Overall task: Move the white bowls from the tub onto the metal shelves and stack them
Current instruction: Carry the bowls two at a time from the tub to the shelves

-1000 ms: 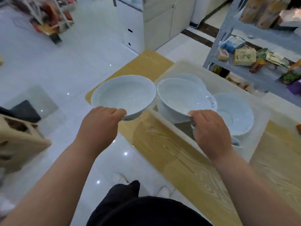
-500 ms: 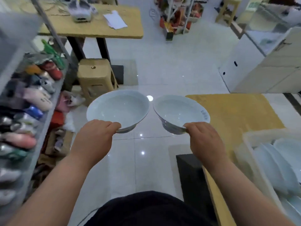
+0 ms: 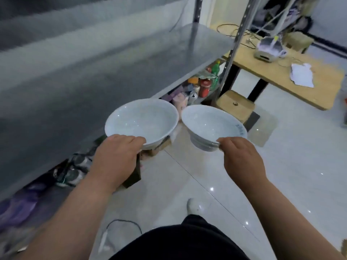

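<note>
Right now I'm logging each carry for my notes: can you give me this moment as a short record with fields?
left hand: left hand grips the near rim of the left bowl
right hand: right hand grips the near rim of the right bowl
bowls: both white, upright, empty, side by side, in the air
metal shelf: metal shelf ahead on the left, bare top
tub: not in view
task stage: bowls carried, not yet set down

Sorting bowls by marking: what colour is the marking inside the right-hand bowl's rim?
Bluish-grey, on the right-hand bowl; head view.
</note>
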